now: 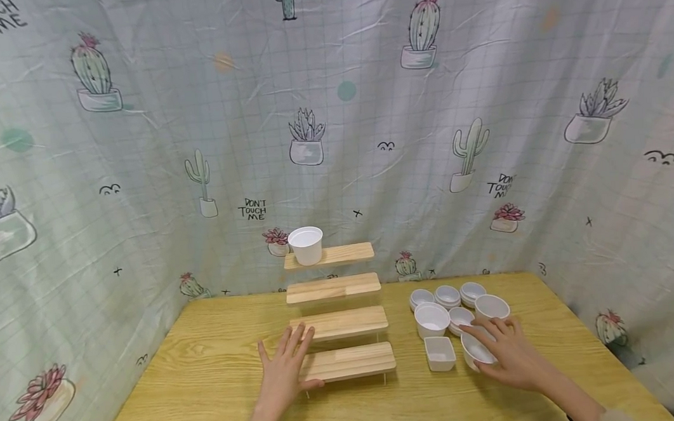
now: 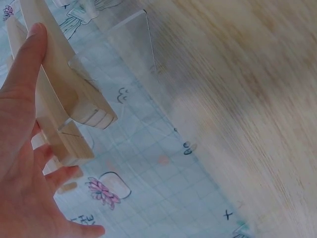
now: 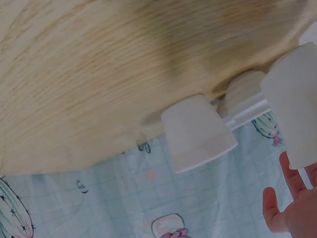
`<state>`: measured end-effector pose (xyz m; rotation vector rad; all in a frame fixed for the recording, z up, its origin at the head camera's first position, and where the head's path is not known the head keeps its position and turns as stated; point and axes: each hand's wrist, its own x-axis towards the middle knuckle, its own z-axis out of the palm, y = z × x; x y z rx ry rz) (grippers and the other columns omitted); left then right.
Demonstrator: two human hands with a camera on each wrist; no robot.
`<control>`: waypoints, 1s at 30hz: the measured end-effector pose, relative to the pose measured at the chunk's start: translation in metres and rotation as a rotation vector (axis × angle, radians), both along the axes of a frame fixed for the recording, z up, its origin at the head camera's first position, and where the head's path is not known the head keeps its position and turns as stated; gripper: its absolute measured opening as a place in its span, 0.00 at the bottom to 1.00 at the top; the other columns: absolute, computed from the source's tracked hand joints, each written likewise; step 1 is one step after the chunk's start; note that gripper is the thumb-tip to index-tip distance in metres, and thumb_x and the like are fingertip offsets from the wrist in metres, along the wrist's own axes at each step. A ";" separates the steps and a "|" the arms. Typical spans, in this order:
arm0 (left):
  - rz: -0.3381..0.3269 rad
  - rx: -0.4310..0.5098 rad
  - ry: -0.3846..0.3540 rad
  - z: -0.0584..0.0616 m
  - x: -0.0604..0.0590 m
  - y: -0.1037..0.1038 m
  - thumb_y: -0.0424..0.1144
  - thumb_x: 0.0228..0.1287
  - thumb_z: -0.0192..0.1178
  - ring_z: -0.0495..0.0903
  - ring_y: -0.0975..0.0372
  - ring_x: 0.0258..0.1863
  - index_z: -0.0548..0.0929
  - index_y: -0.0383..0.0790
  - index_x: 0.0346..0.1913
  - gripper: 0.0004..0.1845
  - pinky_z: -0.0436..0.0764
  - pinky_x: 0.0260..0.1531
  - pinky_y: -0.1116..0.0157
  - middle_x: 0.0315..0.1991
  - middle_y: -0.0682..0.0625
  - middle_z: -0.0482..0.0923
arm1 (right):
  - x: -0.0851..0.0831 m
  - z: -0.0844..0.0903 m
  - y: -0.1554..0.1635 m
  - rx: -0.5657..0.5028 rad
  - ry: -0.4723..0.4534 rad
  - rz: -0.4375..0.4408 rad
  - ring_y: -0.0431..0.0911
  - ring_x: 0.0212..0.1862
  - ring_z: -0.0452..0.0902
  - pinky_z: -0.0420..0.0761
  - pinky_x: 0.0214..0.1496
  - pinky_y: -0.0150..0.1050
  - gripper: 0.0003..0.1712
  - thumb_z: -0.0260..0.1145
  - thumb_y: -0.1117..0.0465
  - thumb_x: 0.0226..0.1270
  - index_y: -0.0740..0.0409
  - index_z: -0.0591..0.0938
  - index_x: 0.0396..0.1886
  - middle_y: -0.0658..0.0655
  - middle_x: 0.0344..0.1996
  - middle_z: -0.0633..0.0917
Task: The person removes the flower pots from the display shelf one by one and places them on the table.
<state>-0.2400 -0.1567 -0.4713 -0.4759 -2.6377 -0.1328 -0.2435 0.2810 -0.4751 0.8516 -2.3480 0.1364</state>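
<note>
My left hand [image 1: 281, 372] is spread at the left ends of the lower boards of a stepped wooden shelf [image 1: 350, 361]. In the left wrist view its thumb [image 2: 30, 57] lies against one board [image 2: 74, 84], and the other fingers reach toward the board behind. My right hand [image 1: 515, 354] spans a round white cup [image 1: 473, 351] from above, thumb at the near side and fingers over the rim. The right wrist view shows fingertips right at the rim of that cup [image 3: 294, 106], fingers fairly straight. Another white cup [image 1: 306, 247] stands on the top board's left end.
Beside the right hand stand a square white cup [image 1: 439, 354], a round white cup [image 1: 432, 320], a taller one [image 1: 492, 305] and several small white bowls [image 1: 447, 295]. They sit on the wooden table [image 1: 208, 370]. A cactus-print curtain [image 1: 347, 184] hangs behind.
</note>
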 end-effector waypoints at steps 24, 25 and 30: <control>-0.002 0.006 0.018 -0.002 0.000 0.001 0.63 0.26 0.67 0.60 0.49 0.64 0.62 0.48 0.65 0.55 0.49 0.52 0.29 0.65 0.49 0.61 | -0.027 -0.022 0.005 0.047 -0.010 -0.028 0.45 0.43 0.66 0.59 0.38 0.43 0.33 0.65 0.44 0.48 0.55 0.75 0.54 0.52 0.44 0.77; -0.002 0.008 0.017 -0.002 0.000 0.001 0.63 0.26 0.67 0.60 0.49 0.64 0.62 0.48 0.65 0.55 0.49 0.52 0.29 0.65 0.49 0.61 | -0.028 -0.022 0.005 0.046 -0.016 -0.030 0.45 0.43 0.66 0.59 0.38 0.43 0.33 0.65 0.44 0.48 0.55 0.75 0.54 0.52 0.45 0.77; -0.002 0.010 0.019 -0.001 0.002 0.001 0.63 0.26 0.67 0.60 0.49 0.64 0.62 0.48 0.65 0.54 0.49 0.52 0.28 0.65 0.49 0.61 | -0.030 -0.022 0.004 0.045 -0.027 -0.033 0.45 0.43 0.65 0.58 0.39 0.43 0.33 0.65 0.44 0.48 0.54 0.75 0.54 0.52 0.45 0.77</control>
